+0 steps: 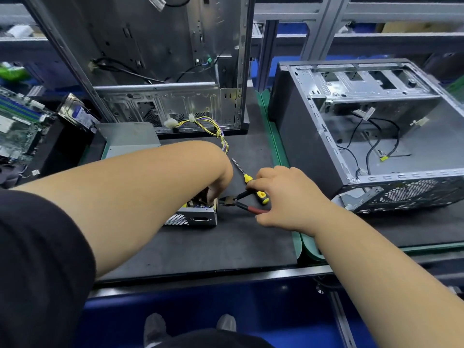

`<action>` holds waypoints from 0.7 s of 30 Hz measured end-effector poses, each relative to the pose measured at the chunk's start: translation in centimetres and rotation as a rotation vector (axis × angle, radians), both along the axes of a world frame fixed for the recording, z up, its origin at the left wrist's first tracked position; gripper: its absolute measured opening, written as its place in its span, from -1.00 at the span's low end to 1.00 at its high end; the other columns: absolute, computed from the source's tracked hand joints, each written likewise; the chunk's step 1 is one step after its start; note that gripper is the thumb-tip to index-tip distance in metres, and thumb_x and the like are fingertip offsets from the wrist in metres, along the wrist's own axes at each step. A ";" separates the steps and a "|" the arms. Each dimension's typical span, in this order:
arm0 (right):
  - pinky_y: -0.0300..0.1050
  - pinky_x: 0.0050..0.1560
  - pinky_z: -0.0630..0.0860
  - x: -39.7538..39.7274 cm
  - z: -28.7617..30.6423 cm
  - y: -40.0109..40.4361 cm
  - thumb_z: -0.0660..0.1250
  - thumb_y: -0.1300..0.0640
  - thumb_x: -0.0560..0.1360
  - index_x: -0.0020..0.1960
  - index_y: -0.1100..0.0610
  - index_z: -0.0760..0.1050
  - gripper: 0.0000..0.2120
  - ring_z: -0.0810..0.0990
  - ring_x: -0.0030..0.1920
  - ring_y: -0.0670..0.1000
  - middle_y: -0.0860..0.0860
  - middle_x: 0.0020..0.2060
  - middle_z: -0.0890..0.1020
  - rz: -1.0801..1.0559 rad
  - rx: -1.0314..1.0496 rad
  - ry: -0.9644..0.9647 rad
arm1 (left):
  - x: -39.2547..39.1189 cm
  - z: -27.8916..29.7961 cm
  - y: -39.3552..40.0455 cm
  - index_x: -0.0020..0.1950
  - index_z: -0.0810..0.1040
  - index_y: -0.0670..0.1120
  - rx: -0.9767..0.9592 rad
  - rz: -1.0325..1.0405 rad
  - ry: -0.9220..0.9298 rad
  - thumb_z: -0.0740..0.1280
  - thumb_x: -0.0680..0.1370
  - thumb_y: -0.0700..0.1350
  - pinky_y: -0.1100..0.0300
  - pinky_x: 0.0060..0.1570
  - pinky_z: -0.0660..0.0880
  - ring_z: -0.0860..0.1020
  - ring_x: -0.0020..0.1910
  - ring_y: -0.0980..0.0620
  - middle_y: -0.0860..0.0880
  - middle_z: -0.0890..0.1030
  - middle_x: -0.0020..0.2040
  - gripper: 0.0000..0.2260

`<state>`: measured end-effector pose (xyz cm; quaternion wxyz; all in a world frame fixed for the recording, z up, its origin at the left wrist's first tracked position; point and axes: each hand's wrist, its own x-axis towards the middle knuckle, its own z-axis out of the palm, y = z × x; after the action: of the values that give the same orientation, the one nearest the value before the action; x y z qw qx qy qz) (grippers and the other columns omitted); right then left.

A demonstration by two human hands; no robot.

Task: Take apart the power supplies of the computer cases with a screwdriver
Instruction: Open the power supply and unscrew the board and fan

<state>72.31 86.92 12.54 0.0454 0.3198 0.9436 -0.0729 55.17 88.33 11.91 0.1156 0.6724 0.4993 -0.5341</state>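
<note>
Right hand (283,197) gripping red-handled pliers (241,203) beside yellow screwdriver (251,182) — left hand (221,179) fingers curled into open power supply (193,214), grasp hidden

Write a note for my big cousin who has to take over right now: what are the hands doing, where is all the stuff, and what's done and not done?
Left hand: fingers reach into the open top of the power supply on the black mat; what they hold is hidden.
Right hand: its grip is on the pliers, whose tips are at the supply's edge.
The screwdriver lies on the mat beside the right hand, partly under it.
The supply's yellow cable bundle trails back toward the upright case. A second case lies on its side to the right.
Done: supply is out of the case, cover off.
Left: free the insides.
</note>
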 end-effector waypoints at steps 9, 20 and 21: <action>-0.08 0.03 0.38 -1.6 1.2 -0.7 0.35 -0.24 0.39 0.31 -0.17 0.49 -0.50 0.44 0.02 0.00 -0.16 0.04 0.49 0.029 0.026 -0.035 | -1.3 -0.5 0.6 0.26 0.59 -0.14 -0.028 -0.069 -0.012 0.32 0.61 0.06 0.01 0.30 0.44 0.54 0.24 -0.15 -0.11 0.60 0.22 -0.65; -0.03 0.03 0.40 -3.7 1.6 -3.2 0.33 -0.19 0.39 0.33 -0.12 0.50 -0.48 0.40 -0.02 0.02 -0.14 0.07 0.50 -0.012 0.052 -0.060 | -2.7 0.1 0.8 -0.26 0.52 -0.06 0.011 0.049 -0.113 0.39 0.55 -0.01 -0.08 0.25 0.51 0.61 0.15 -0.17 -0.07 0.61 -0.10 -0.78; -0.02 0.02 0.40 -4.0 1.5 -3.3 0.33 -0.19 0.40 0.34 -0.12 0.50 -0.49 0.38 -0.04 0.02 -0.14 0.07 0.51 -0.012 0.053 -0.064 | -2.9 0.0 0.9 -0.24 0.53 -0.06 0.016 0.054 -0.121 0.40 0.54 -0.01 -0.08 0.25 0.51 0.61 0.14 -0.17 -0.09 0.63 -0.02 -0.79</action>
<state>68.30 83.59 14.07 0.0664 0.3286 0.9414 -0.0378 52.24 89.22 11.95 0.1544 0.6906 0.5136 -0.4852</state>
